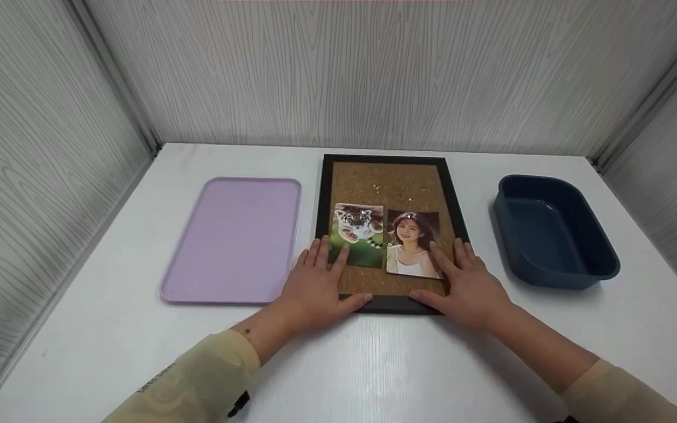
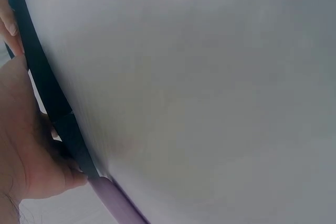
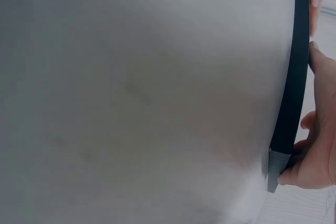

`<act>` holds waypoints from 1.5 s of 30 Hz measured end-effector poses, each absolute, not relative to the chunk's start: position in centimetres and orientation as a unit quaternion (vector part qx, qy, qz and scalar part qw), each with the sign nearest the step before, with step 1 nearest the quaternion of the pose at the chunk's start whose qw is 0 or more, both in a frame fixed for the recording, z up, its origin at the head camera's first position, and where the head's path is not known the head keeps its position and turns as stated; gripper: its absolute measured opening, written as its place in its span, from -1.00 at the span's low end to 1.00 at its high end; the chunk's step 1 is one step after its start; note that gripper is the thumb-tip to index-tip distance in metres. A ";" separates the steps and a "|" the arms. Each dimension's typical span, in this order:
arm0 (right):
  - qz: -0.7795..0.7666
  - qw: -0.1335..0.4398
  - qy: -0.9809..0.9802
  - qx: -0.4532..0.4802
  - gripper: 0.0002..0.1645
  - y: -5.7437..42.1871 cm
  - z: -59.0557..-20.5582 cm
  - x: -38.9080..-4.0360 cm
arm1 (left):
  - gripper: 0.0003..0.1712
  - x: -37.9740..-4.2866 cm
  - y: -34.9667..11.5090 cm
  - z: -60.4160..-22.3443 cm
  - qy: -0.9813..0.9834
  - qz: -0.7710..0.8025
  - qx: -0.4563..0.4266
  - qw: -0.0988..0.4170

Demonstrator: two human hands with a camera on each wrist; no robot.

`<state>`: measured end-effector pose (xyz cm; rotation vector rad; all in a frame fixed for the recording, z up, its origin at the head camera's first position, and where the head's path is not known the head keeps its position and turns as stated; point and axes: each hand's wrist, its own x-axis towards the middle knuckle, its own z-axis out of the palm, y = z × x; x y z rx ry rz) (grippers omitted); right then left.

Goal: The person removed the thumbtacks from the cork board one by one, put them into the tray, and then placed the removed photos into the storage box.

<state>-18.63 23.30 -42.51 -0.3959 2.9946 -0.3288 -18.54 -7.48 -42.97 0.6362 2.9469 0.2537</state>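
A corkboard with a black frame lies flat on the table. On its lower half are a photo of a tiger cub and, just right of it, a photo of a person. My left hand rests with spread, straight fingers over the frame's lower left corner, a fingertip overlapping the tiger photo. Mirroring it, my right hand lies spread over the lower right corner, its index fingertip on the person photo's edge. Both wrist views show the frame's black side edge against the white tabletop, hands on top.
A flat purple tray lies left of the corkboard, close to my left wrist. To the right stands a dark blue bin. Shiny pins dot the upper cork. Wood-grain panels wall the table at the back and sides.
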 end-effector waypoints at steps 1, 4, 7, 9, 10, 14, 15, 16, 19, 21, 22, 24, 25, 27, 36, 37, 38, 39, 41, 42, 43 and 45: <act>-0.108 0.052 0.984 -0.130 0.42 23.3 -42.5 -18.5 | 0.21 -18.4 -7.5 -42.9 0.972 0.087 0.211 0.057; -0.107 0.053 0.984 -0.130 0.42 23.3 -42.5 -18.2 | 0.21 -18.1 -7.6 -42.8 0.971 0.088 0.215 0.051; -0.104 0.053 0.985 -0.130 0.42 23.3 -42.4 -18.0 | 0.20 -17.7 -7.6 -42.6 0.970 0.090 0.220 0.046; -0.101 0.052 0.985 -0.130 0.43 23.3 -42.4 -17.9 | 0.21 -17.6 -7.6 -42.5 0.970 0.088 0.221 0.044; -0.100 0.051 0.985 -0.131 0.43 23.3 -42.5 -17.9 | 0.21 -17.5 -7.6 -42.5 0.970 0.088 0.221 0.045; -0.097 0.051 0.985 -0.131 0.43 23.2 -42.5 -17.7 | 0.21 -17.3 -7.6 -42.7 0.970 0.090 0.219 0.048; -0.097 0.051 0.985 -0.131 0.42 23.2 -42.5 -17.6 | 0.21 -17.3 -7.6 -42.7 0.970 0.092 0.218 0.049; -0.097 0.051 0.986 -0.130 0.42 23.2 -42.5 -17.5 | 0.21 -17.3 -7.6 -42.8 0.970 0.093 0.217 0.051; -0.097 0.048 0.986 -0.128 0.41 23.2 -42.6 -17.3 | 0.21 -17.1 -7.6 -42.9 0.970 0.096 0.216 0.052; -0.097 0.047 0.986 -0.127 0.41 23.2 -42.6 -17.2 | 0.21 -17.0 -7.6 -42.9 0.970 0.097 0.216 0.052; -0.097 0.047 0.986 -0.127 0.41 23.2 -42.6 -17.2 | 0.21 -16.9 -7.6 -42.8 0.970 0.097 0.216 0.053; -0.097 0.048 0.986 -0.125 0.41 23.2 -42.6 -17.1 | 0.21 -16.7 -7.6 -42.7 0.970 0.097 0.216 0.053; -0.098 0.048 0.986 -0.124 0.41 23.2 -42.5 -17.0 | 0.21 -16.7 -7.6 -42.6 0.970 0.100 0.216 0.053; -0.098 0.048 0.986 -0.124 0.42 23.2 -42.5 -16.9 | 0.20 -16.5 -7.6 -42.6 0.970 0.101 0.216 0.053; -0.096 0.049 0.985 -0.131 0.42 23.2 -42.1 -16.6 | 0.22 -16.2 -7.6 -42.3 0.970 0.097 0.215 0.057; -0.096 0.050 0.986 -0.131 0.42 23.2 -42.0 -16.6 | 0.22 -16.2 -7.6 -42.2 0.970 0.098 0.214 0.058; -0.096 0.051 0.986 -0.130 0.42 23.2 -41.9 -16.6 | 0.22 -16.2 -7.6 -42.1 0.970 0.099 0.214 0.059; -0.097 0.053 0.986 -0.128 0.42 23.2 -41.9 -16.6 | 0.22 -16.2 -7.6 -42.1 0.970 0.100 0.214 0.060; -0.098 0.057 0.986 -0.126 0.43 23.1 -41.7 -16.6 | 0.22 -16.2 -7.6 -41.9 0.970 0.101 0.213 0.063; -0.099 0.059 0.986 -0.124 0.44 23.1 -41.6 -16.6 | 0.22 -16.2 -7.6 -41.9 0.970 0.100 0.212 0.065; -0.102 0.061 0.985 -0.123 0.44 23.1 -41.5 -16.6 | 0.23 -16.2 -7.6 -41.8 0.970 0.101 0.212 0.067; -0.107 0.064 0.985 -0.120 0.45 23.1 -41.3 -16.6 | 0.23 -16.2 -7.6 -41.6 0.970 0.101 0.210 0.070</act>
